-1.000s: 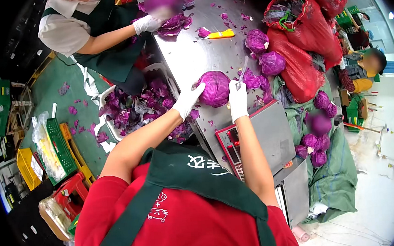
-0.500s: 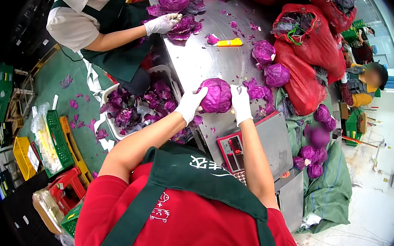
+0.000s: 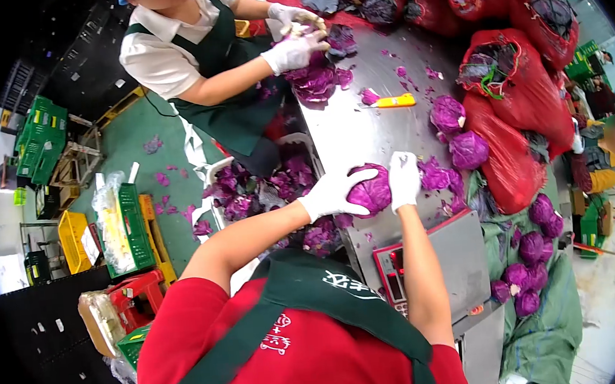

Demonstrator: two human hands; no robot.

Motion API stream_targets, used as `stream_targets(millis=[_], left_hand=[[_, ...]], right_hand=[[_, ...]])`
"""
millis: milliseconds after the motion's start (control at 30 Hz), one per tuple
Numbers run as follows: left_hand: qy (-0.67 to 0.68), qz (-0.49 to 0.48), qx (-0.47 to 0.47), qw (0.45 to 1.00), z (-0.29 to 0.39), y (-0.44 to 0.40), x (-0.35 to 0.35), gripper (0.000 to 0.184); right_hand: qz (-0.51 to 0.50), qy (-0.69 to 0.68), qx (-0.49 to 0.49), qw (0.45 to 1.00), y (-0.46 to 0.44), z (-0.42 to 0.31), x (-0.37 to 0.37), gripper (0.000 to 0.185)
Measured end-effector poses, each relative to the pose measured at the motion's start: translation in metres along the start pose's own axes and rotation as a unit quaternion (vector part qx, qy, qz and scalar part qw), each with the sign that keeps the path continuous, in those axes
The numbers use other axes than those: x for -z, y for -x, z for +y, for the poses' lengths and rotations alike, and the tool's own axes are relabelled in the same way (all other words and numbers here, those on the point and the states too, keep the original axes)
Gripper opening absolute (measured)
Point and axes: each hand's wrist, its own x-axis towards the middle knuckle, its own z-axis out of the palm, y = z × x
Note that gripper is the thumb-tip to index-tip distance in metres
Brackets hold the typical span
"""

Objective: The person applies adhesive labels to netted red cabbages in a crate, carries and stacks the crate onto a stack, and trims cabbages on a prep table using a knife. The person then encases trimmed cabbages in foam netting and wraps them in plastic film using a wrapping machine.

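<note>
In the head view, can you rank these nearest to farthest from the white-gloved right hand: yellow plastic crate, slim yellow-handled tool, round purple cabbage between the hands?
1. Round purple cabbage: just left of the right hand.
2. Slim yellow-handled tool: ahead, on the metal table.
3. Yellow plastic crate: far left.

It looks to me like a vegetable packing room, a working place rather than anybody's kitchen. Heads of purple cabbage [image 3: 469,150] sit about on a big metal table [image 3: 346,135], with a scale [image 3: 446,253] at one end and bulging red sacks [image 3: 535,105] crowding the far side. A bin [image 3: 314,152] heaped with torn leaves stands on the green floor [image 3: 129,170], scraps scattered near it. Plastic crates [image 3: 42,137] line the side, and the people at the table wear dark green aprons [image 3: 307,275] and white gloves [image 3: 340,195].
</note>
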Motion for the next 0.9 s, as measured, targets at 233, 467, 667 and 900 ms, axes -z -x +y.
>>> stream_targets(millis=[233, 467, 667, 900], left_hand=[[0.031, 0.102, 0.066, 0.992, 0.016, -0.011, -0.007, 0.089], [0.154, 0.181, 0.289, 0.927, -0.008, -0.031, -0.009, 0.078], [-0.091, 0.124, 0.033, 0.988, -0.006, -0.029, 0.002, 0.098], [-0.167, 0.066, 0.126, 0.976, -0.002, -0.044, 0.013, 0.107]], right_hand=[[-0.119, -0.343, -0.235, 0.902, 0.049, 0.026, 0.031, 0.021], [-0.151, -0.453, -0.285, 0.831, 0.06, -0.002, 0.02, 0.025], [-0.141, -0.407, -0.205, 0.879, 0.043, -0.012, 0.008, 0.029], [-0.073, -0.231, -0.093, 0.966, 0.051, 0.005, 0.034, 0.038]])
